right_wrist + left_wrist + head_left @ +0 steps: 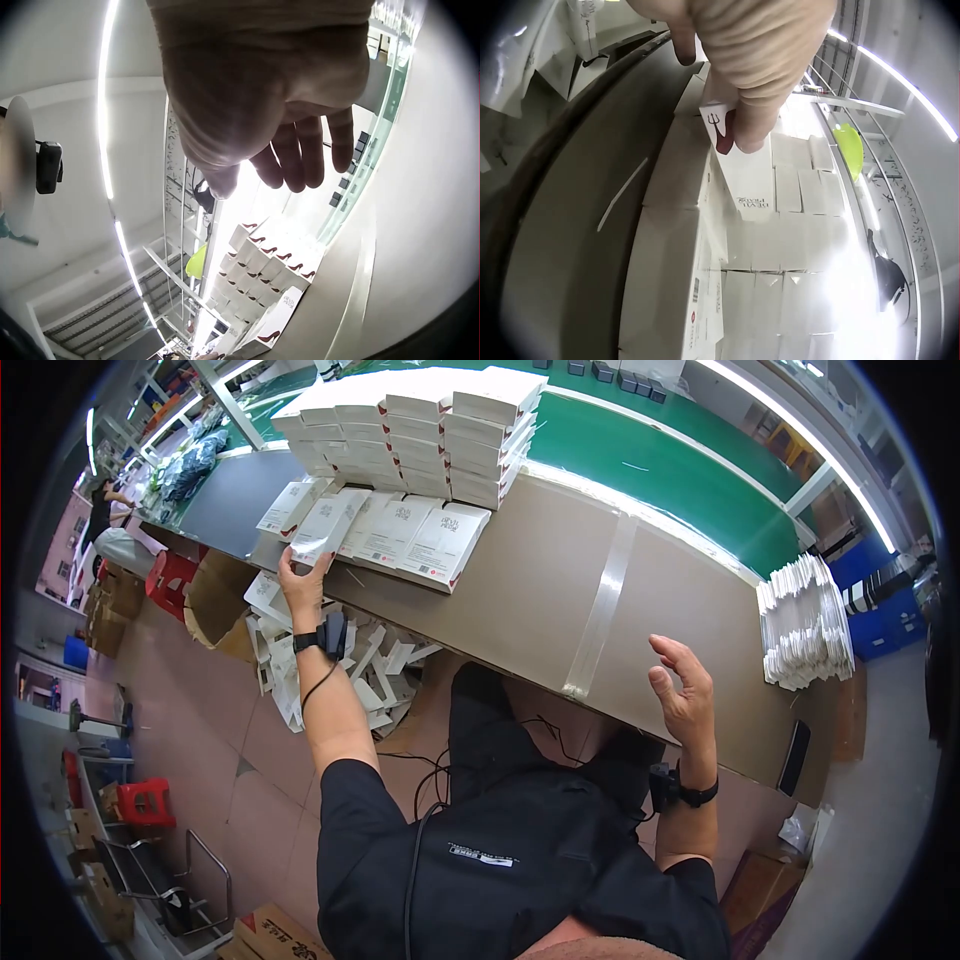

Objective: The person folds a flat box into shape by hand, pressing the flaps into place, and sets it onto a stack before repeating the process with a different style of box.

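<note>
My left hand (304, 588) pinches the near end of a white printed box (328, 522) between thumb and fingers at the table's left part. In the left wrist view, a small trident mark shows on that box's end (715, 120) beside the fingertips. To its right, more white boxes (442, 540) lie in a row, lettering upward. Behind them rises a tall stack of white boxes (410, 435); the right wrist view shows red high-heel pictures on its box ends (271, 251). My right hand (686, 698) hovers over the table's right part, fingers extended, holding nothing.
A bundle of flat white cartons (806, 622) stands at the table's right end. Below the front edge, a cardboard bin (222, 600) and a heap of white carton pieces (385, 675) sit at the left. A green surface (640, 470) runs behind the brown table (560, 570).
</note>
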